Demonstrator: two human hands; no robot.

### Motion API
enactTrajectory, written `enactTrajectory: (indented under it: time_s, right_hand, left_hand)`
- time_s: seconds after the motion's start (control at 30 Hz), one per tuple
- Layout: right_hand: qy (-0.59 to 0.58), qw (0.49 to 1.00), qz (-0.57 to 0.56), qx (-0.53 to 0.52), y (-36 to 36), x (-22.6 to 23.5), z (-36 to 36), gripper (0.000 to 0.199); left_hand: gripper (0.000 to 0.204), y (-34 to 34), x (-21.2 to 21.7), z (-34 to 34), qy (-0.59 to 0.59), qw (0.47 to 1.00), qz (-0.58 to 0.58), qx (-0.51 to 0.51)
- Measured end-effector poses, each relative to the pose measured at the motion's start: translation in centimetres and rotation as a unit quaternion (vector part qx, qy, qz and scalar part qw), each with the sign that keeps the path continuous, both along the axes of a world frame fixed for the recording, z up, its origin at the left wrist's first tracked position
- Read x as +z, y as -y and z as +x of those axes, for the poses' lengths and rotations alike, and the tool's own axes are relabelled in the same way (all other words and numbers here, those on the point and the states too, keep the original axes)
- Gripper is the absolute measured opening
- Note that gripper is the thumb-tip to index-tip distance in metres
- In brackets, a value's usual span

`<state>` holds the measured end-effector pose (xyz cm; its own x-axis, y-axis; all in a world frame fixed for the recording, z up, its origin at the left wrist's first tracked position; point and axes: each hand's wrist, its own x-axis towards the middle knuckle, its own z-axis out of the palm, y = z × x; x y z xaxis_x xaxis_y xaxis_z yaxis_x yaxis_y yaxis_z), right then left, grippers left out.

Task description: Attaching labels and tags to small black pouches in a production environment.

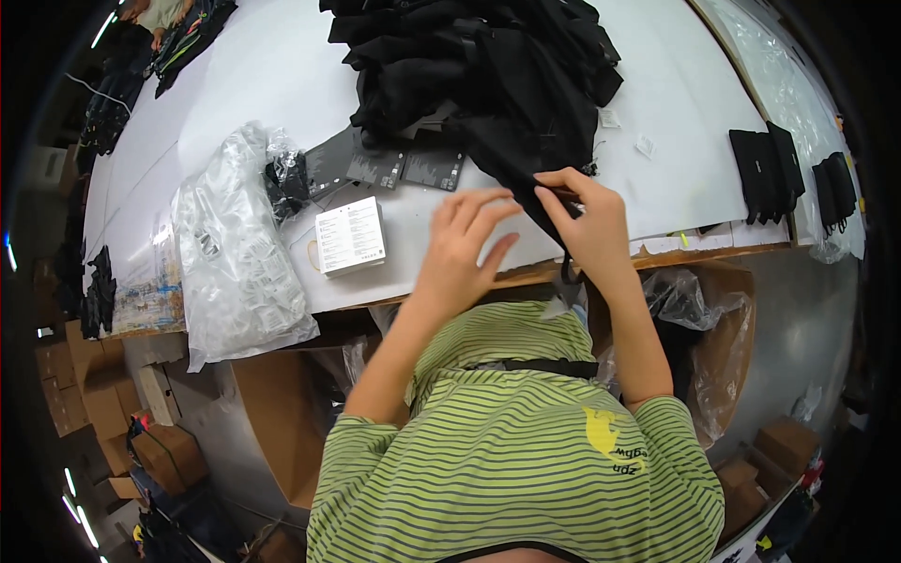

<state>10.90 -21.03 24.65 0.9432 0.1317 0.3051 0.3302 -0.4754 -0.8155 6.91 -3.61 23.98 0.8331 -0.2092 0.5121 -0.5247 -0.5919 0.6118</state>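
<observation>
A head-worn fisheye looks down across the table [253, 75].

Black cloth goods [488, 66] heaped on a white tabletop [680, 103], clear plastic bags [239, 267] at its near edge and cardboard boxes [171, 462] on the floor mark a packing workshop.

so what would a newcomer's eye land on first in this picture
Probably the big pile of black cloth at the top middle of the white table, with a length of black fabric running from it to the person's right hand. Next, perhaps, the bright green striped shirt filling the lower middle. The bulging clear plastic bag stands out too, at the table's near edge on the left.
</observation>
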Motion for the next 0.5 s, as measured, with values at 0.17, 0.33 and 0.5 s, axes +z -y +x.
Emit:
enactTrajectory:
  time_s: [0.17, 0.33, 0.5]
  right_hand:
    - [-0.021, 0.996, -0.014, 0.086, 0.5, 3.8, -1.3, 0.012]
    - [-0.085, 0.988, 0.015, 0.126, -1.0, 4.8, -1.8, 0.008]
    - [-0.114, 0.975, 0.022, 0.189, -2.8, 3.2, -2.1, 0.007]
  left_hand:
    - [0.029, -1.5, 0.7, 0.9, 0.106, 0.976, 0.175, 0.072]
    - [0.021, -3.9, 1.0, 0.9, 0.147, 0.973, 0.163, -0.067]
    - [0.020, -6.0, 0.0, -1.6, 0.161, 0.971, 0.167, -0.062]
